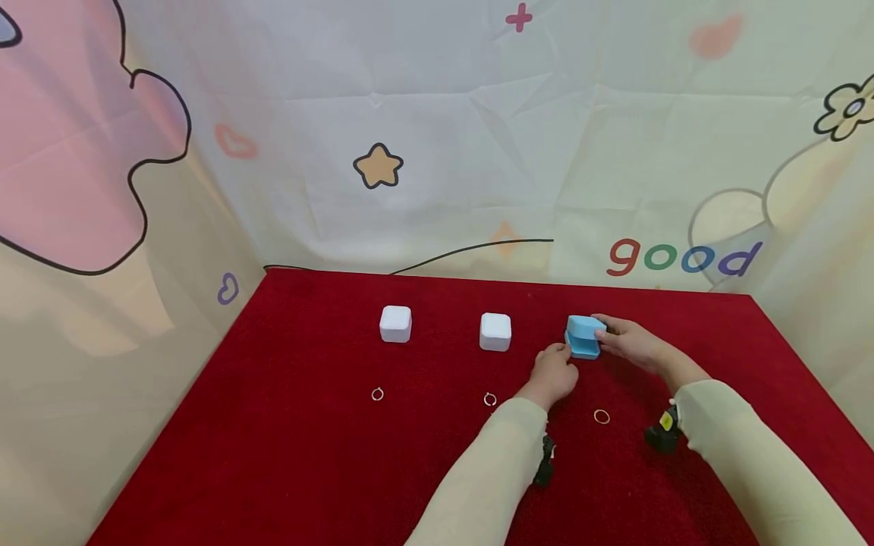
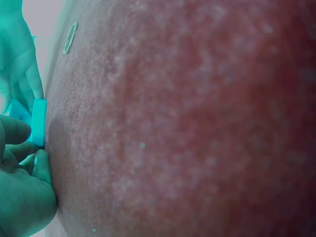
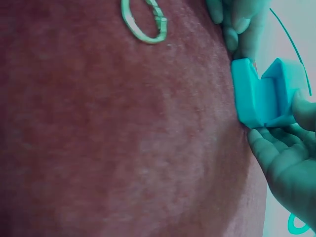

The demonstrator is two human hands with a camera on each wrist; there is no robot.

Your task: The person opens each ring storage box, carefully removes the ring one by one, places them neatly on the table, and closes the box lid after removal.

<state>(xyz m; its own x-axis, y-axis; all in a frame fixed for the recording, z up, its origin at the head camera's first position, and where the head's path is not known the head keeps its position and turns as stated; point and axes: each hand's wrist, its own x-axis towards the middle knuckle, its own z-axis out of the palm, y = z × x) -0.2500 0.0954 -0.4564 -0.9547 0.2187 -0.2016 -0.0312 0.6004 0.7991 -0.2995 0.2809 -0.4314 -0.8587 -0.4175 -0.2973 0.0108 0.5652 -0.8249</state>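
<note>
A small light-blue ring box (image 1: 583, 348) stands on the red cloth with its lid part-way raised, its mouth facing the near side. My left hand (image 1: 554, 373) pinches the base at its left side, thumb and fingers bent at the edge. From the right, my right hand (image 1: 635, 343) grips the lid, the thumb (image 3: 303, 109) on its front and the other fingers reaching round the side and back. In the right wrist view the blue box (image 3: 243, 94) shows its hollow between base and lid. A gold-coloured ring (image 1: 602, 416) lies on the cloth nearer me.
Two closed white boxes (image 1: 396, 324), (image 1: 495, 332) stand in a row left of the blue one. Two more rings (image 1: 378, 394), (image 1: 489, 399) lie in front of them. A printed curtain (image 1: 437, 189) rises behind the red cloth (image 1: 287, 455).
</note>
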